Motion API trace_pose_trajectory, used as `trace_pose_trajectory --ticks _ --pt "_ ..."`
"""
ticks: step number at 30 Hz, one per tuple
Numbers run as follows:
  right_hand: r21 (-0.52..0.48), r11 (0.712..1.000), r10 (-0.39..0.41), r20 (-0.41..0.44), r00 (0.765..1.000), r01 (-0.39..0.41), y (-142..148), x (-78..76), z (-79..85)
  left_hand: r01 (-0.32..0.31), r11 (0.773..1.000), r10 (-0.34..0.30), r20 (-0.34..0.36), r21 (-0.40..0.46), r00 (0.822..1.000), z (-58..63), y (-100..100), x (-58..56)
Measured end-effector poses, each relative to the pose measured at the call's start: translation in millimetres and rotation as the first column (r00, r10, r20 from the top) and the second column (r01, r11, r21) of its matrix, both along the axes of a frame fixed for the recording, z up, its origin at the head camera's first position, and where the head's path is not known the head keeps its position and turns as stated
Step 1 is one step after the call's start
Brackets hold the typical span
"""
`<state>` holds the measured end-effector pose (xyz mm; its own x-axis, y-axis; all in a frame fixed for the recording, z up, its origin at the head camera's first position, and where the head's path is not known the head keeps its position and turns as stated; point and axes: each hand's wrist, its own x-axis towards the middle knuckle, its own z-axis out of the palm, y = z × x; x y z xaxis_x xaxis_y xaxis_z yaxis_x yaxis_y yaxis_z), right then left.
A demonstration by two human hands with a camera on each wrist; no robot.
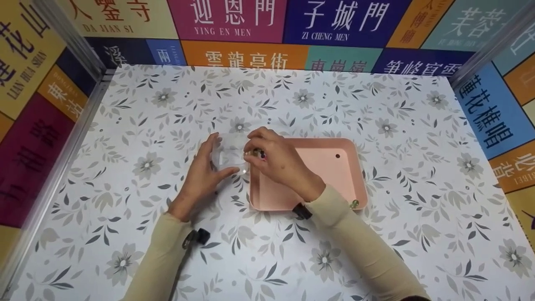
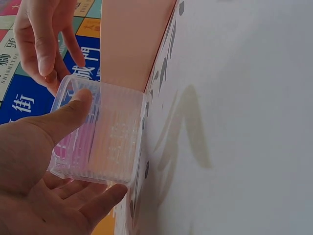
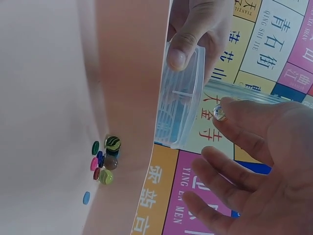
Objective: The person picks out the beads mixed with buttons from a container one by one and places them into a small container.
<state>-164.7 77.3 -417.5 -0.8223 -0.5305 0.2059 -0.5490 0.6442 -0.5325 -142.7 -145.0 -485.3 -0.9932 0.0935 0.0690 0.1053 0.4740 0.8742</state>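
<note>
My left hand (image 1: pixel 200 167) grips a clear plastic box (image 2: pixel 117 132) with a ribbed wall. The thumb lies along one side of the box and the fingers along the other. Beside the box's open side, my right hand (image 1: pixel 278 161) pinches a clear glass marble (image 3: pixel 219 112) between thumb and forefinger. Next to the box stands a pink tray (image 1: pixel 309 145), partly covered by the right hand and wrist. Against the tray's inner wall, a striped marble (image 3: pixel 113 143), a yellow-green marble (image 3: pixel 105 176) and several small coloured pieces lie in a cluster.
A greenish marble (image 1: pixel 354 204) sits in the tray's near right corner, and a small dark dot (image 1: pixel 337 156) shows on its floor. The white floral tablecloth (image 1: pixel 167 125) spreads underneath. Coloured panels with lettering (image 1: pixel 234 21) border the back and both sides.
</note>
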Motion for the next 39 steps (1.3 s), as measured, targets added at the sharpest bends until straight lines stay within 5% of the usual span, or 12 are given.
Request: trace_pose_trajectory --ticks 27,39 --pt "0.112 0.993 0.015 0.075 0.997 -0.023 -10.9 -1.2 -0.5 -0.014 1.0 0.014 -0.003 -0.017 1.0 -1.8 -1.3 1.3" --pt "0.089 0.996 -0.001 0.087 0.996 -0.007 -6.4 -0.4 -0.6 -0.007 1.0 0.007 -0.008 -0.022 1.0 -0.9 -0.2 -1.3"
